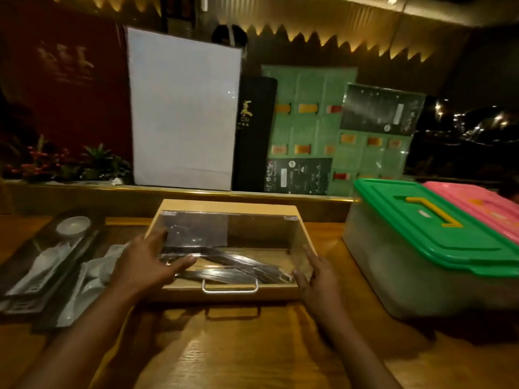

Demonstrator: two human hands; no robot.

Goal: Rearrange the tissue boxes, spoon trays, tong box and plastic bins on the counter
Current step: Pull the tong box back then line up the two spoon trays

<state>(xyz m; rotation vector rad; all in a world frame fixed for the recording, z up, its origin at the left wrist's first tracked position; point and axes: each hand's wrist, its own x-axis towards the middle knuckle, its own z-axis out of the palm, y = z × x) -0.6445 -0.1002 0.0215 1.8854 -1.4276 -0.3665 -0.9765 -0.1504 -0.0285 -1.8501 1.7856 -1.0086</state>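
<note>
A wooden tong box [233,204] with a clear lid and a metal handle sits at the middle of the counter; metal tongs [238,262] lie inside. My left hand [146,259] rests on the box's left side, thumb over the lid's edge. My right hand [317,273] presses flat against the box's right front corner, fingers straight. Two dark spoon trays [47,265] with white spoons lie left of the box. A clear plastic bin with a green lid [438,234] stands to the right, and a pink-lidded bin [477,203] sits behind it.
Upright menus and a white board [182,108] lean against the ledge behind the box. A small plant with red berries [64,164] stands at the far left. Bare wooden counter [238,346] lies in front of the box.
</note>
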